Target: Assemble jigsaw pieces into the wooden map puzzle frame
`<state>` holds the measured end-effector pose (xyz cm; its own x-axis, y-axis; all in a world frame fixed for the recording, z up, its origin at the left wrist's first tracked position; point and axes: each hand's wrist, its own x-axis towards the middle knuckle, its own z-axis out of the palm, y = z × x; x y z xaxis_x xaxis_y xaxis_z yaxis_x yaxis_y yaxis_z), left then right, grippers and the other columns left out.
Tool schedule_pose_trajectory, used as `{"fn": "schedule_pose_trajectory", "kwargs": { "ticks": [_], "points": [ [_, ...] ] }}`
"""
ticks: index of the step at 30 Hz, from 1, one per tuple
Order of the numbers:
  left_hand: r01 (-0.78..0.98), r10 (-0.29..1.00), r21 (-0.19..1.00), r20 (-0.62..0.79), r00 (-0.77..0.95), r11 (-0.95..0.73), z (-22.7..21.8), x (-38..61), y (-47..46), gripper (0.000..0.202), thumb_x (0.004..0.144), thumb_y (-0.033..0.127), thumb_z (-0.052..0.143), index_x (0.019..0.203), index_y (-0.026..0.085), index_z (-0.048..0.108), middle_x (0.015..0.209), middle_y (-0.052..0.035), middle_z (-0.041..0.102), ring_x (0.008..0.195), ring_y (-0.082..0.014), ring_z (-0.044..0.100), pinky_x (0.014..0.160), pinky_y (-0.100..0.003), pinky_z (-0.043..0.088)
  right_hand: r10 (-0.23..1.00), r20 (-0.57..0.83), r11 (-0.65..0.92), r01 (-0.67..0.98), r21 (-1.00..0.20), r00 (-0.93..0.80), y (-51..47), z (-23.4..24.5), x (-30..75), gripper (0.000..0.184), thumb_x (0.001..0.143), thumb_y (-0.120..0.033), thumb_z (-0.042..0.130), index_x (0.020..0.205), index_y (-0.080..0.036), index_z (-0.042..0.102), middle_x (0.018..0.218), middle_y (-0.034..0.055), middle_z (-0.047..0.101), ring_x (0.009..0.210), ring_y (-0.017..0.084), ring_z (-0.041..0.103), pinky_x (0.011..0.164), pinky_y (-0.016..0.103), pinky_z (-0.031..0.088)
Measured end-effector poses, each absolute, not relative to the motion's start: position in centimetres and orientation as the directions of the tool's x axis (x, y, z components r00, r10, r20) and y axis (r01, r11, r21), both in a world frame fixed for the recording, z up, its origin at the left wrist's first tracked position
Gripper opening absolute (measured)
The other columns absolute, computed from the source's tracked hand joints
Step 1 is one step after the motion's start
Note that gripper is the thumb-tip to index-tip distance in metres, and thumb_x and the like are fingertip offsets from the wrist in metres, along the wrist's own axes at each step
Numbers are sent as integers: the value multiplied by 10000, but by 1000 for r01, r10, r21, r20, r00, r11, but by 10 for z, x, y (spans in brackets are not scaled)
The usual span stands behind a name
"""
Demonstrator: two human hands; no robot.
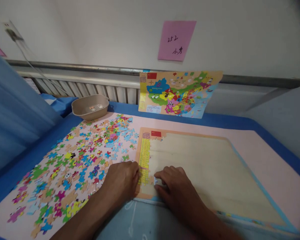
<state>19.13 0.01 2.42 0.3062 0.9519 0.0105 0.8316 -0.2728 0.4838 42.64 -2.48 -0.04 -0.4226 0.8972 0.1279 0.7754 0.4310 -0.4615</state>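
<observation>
- Left hand [122,181], lower centre: fingers curled together on puzzle board [215,166] edge.
- Right hand [175,186]: fingers together, pressing small puzzle piece [155,181].
- Loose pieces [72,166] left; bowl [90,106] upper left.

Puzzle tray [202,166] under right hand [175,186]: pale tan, yellow strip, red flag. Loose pieces [72,163] beside left hand [122,181]: multicolour. Mat [252,146] pink; bowl [90,106] beige.

Your right hand [175,188] covers most of the small pale-blue puzzle piece [155,181]; whether the fingers pinch it or only press it cannot be told. Your left hand [122,181] hides the near left corner of the shallow wooden puzzle tray [215,160]. The tray's yellow printed column [144,156] is too small to read. Both forearms run off the bottom edge.
</observation>
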Motion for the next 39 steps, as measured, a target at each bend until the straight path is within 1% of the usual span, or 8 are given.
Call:
{"fn": "schedule_pose_trajectory", "kwargs": {
  "ticks": [4,10,14,17,23,28,33,39],
  "points": [
    [843,944,443,26,328,-305,26,192,0,220,938,210,637,719,231,634,750,-78,716,645,-233,611,639,-327,252,893,131,438,766,-470,-430,-25,1,426,235,872,-64,760,1044,-222,731,946,44,738,914,299,633,845,470,391],
    [881,941,374,-58,333,-289,30,194,0,219,981,233,588,774,225,658,831,-108,757,726,-253,666,639,-339,220,891,128,440,762,-475,-435,-25,2,426,231,869,-66,747,1036,-223,719,956,49,738,919,300,631,846,473,397],
    [868,943,392,-4,333,-305,24,195,-2,218,965,231,605,758,221,674,779,-110,750,662,-244,658,618,-346,203,885,195,462,753,-468,-422,-25,-5,428,266,837,-52,739,1023,-240,711,941,40,726,910,286,627,843,458,390],
    [874,939,375,-21,343,-310,20,195,-1,188,945,212,612,777,217,696,762,-109,745,645,-247,662,603,-345,223,876,244,481,724,-495,-416,-25,-13,430,302,805,-46,744,1029,-246,708,952,26,726,923,272,630,863,443,380],
    [905,906,280,-187,380,-321,26,198,-2,194,979,212,553,891,218,725,895,-92,778,784,-267,719,631,-341,301,882,289,471,671,-573,-372,-24,-21,433,306,786,-36,733,1003,-252,725,898,0,701,833,228,580,838,409,315],
    [894,890,279,-199,410,-349,26,198,-3,128,935,190,598,892,220,716,902,-73,777,800,-252,725,637,-339,306,870,323,493,650,-578,-373,-23,-21,433,334,764,-13,720,1006,-243,720,880,-8,678,833,222,561,833,397,295],
    [905,894,260,-215,394,-336,27,200,-2,175,978,205,563,912,214,724,925,-84,784,829,-253,735,653,-335,332,869,322,494,651,-577,-374,-24,-22,432,319,787,-13,748,1013,-235,719,884,-7,669,835,225,554,854,400,298],
    [909,880,227,-254,402,-350,35,199,-3,203,1009,233,537,947,204,728,947,-100,789,861,-279,748,658,-347,364,876,301,482,675,-558,-377,-27,-16,430,340,797,8,799,1029,-228,720,951,5,700,927,247,584,889,402,314]
  ]
}}
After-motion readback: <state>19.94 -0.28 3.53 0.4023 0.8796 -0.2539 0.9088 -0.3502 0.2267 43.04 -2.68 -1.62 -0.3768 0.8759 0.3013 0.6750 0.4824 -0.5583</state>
